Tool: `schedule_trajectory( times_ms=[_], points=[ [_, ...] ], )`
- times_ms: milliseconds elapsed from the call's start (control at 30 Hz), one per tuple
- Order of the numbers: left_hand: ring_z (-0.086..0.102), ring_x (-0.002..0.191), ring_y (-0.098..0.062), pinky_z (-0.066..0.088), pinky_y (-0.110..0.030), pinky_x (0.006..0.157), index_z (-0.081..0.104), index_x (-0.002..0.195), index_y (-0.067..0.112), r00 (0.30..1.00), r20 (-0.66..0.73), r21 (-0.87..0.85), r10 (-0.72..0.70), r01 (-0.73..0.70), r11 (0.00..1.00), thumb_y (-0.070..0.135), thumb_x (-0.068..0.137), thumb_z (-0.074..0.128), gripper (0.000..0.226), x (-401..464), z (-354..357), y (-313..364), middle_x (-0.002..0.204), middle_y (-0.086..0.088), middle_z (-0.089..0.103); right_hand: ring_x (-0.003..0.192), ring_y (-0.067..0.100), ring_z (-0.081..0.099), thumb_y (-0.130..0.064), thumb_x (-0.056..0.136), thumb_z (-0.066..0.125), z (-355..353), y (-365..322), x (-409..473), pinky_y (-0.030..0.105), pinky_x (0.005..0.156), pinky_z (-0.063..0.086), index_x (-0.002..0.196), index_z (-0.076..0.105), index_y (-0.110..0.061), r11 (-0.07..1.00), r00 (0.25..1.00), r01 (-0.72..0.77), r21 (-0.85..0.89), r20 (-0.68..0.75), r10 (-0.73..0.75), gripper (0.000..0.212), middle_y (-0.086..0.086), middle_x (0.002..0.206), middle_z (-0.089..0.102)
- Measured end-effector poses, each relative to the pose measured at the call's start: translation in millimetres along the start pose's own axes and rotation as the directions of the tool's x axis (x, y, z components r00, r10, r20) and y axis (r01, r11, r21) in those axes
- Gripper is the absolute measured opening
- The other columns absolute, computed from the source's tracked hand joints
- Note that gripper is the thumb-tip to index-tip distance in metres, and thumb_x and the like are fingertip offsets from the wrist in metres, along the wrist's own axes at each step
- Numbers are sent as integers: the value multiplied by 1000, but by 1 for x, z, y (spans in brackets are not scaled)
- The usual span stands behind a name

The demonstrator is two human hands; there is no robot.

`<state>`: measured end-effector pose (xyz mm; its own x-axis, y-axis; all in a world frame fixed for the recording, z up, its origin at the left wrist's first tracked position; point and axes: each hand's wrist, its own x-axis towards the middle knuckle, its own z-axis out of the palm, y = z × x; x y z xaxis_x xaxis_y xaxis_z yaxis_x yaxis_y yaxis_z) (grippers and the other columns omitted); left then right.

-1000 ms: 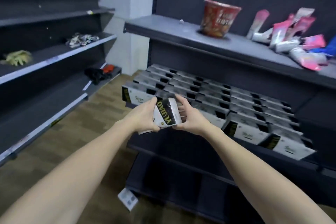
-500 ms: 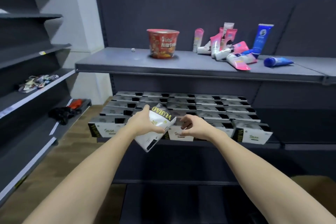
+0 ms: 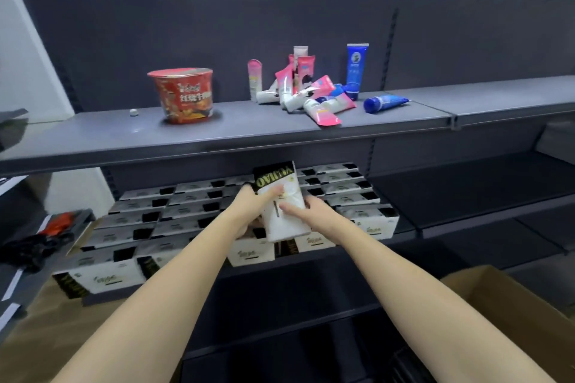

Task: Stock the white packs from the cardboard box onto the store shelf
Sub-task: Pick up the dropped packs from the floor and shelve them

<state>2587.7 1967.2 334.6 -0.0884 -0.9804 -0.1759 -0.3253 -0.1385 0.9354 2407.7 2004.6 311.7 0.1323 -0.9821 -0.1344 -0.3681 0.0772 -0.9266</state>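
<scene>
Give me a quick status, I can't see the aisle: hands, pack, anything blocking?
Left hand and right hand both grip one white pack, upright over the stocked rows. Not yet shelved. Nothing visibly blocking.

Cardboard box [image 3: 510,298] cut off at right edge; left hand [image 3: 249,211] fingers hidden behind pack [image 3: 281,205].

Matt metal shelf [image 3: 280,137] (glossy plastic pack [image 3: 284,211])

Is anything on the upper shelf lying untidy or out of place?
Yes. The pink and white tubes lie tumbled in a heap, and one blue tube has fallen flat beside the standing blue tube. The red noodle cup stands upright.
</scene>
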Motion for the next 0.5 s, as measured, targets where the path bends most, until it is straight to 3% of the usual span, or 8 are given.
schedule_trajectory(
  times_ms=[100, 167, 233, 333, 400, 500],
  points=[
    [65, 88, -16, 58, -37, 77, 50, 117, 15, 998, 17, 88, 57, -59, 994, 57, 86, 67, 54, 13, 28, 15, 102, 3, 63, 100, 15, 68, -59, 69, 83, -37, 5, 7, 35, 88, 57, 129, 54, -13, 998, 994, -4, 59, -110, 10, 80, 0, 115, 69],
    [68, 90, -22, 58, -39, 82, 55, 124, 17, 996, 46, 200, 71, -79, 977, 64, 85, 63, 61, 25, 42, 24, 105, -1, 69, 105, 21, 66, -60, 63, 86, -70, 11, 12, 39, 87, 57, 137, 47, -7, 998, 980, -44, 35, -195, 50, 99, 4, 124, 65],
    [66, 88, -23, 52, -34, 78, 57, 124, 17, 994, 68, 299, 81, -98, 949, 64, 86, 60, 61, 35, 56, 34, 105, -2, 68, 109, 25, 63, -60, 56, 89, -107, 17, 19, 39, 87, 55, 140, 44, -4, 998, 962, -58, 2, -267, 56, 110, 7, 131, 61],
    [60, 92, -22, 46, -33, 78, 58, 110, 18, 985, 102, 486, 142, -173, 857, 47, 94, 61, 34, 55, 79, 45, 104, -3, 64, 102, 23, 66, -52, 56, 92, -160, 28, 33, 39, 89, 56, 126, 57, -9, 996, 935, -63, -67, -354, 35, 90, 5, 120, 67],
    [61, 99, -27, 48, -35, 84, 57, 111, 16, 980, 123, 587, 154, -197, 785, 43, 94, 61, 32, 72, 98, 52, 109, -7, 64, 108, 28, 63, -52, 62, 88, -190, 37, 44, 37, 88, 54, 131, 54, -15, 955, 900, -121, -272, -435, -10, 85, 6, 121, 66],
    [60, 99, -28, 48, -34, 86, 56, 101, 20, 971, 159, 651, 180, -240, 720, 37, 94, 61, 19, 98, 129, 59, 110, -5, 63, 121, 36, 51, -55, 72, 75, -226, 55, 60, 39, 94, 43, 134, 47, -20, 688, 824, -291, -665, -540, -173, 76, 10, 129, 60]
  ],
)
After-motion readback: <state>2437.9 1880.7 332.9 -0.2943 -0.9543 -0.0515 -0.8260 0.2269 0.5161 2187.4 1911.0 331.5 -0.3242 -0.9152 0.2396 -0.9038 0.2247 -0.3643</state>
